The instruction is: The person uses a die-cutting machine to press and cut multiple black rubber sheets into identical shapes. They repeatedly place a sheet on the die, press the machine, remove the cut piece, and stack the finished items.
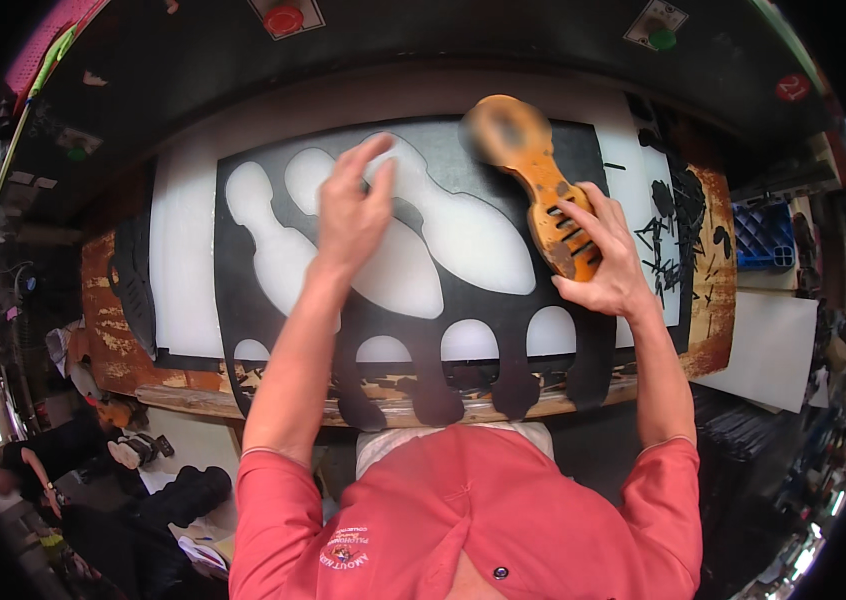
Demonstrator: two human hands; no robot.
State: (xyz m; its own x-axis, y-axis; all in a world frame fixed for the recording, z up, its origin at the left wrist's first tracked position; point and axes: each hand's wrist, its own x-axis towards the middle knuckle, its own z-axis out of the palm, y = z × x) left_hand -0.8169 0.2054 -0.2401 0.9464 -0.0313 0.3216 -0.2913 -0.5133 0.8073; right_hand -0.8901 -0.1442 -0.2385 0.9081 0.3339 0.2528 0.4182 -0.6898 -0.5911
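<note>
My right hand (611, 255) grips the lower end of an orange cutting die (540, 178), shaped like a shoe sole with slots near its heel end. The die sits tilted over the upper right of a black sheet (451, 155); its far end is blurred, and I cannot tell whether it touches the sheet. My left hand (353, 205) is over the sheet's upper middle, fingers stretched out and apart, holding nothing. Several sole-shaped holes in the sheet show the white board (183, 250) beneath. Strips of the sheet's near edge hang over the table's front edge.
Black scraps (683, 225) litter the right side. Dark cut pieces (131, 300) lie at the left. A dark machine beam with a red button (283, 20) and a green button (662, 39) spans the back. A blue crate (763, 237) stands right. Another person (63, 455) is at lower left.
</note>
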